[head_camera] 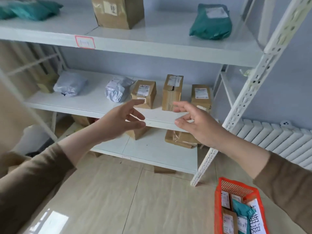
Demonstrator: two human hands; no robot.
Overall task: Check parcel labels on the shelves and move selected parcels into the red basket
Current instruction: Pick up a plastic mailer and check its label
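Both hands are stretched out in front of the middle shelf (pixel 94 105) of a white metal rack, and neither holds anything. The left hand (pixel 121 120) has its fingers spread and relaxed, its grip open, with the fingertips in front of the lower edge of a small cardboard box (pixel 143 93) that bears a white label. The right hand (pixel 194 122) is also empty, fingers loosely bent and apart, thumb pointing left; it appears in front of the shelf edge, below a taller upright box (pixel 172 92) and beside a third labelled box (pixel 201 95). Whether either hand touches a box cannot be told from this view.

To the left on the same shelf lie two grey plastic mailers, one (pixel 116 89) just beside the small box and another (pixel 70 86) further left, with a small brown carton (pixel 47 81) at the far left end.

The upper shelf (pixel 152 41) carries a large cardboard box (pixel 116 12), a green mailer (pixel 211 22) to its right and more green bags (pixel 28 9) at the left. A red-bordered tag (pixel 85 42) is stuck to its front edge.

On the bottom shelf (pixel 152 152), partly hidden by the hands, sit two more brown parcels (pixel 179 139).

The red basket (pixel 236 188) stands on the tiled floor (pixel 135 200) at the lower right, near the rack's front post (well apart from both hands). It already holds several parcels: brown labelled boxes, a green mailer (pixel 241 210) and a white package with large black characters. A white radiator (pixel 278 139) runs along the wall to the right.
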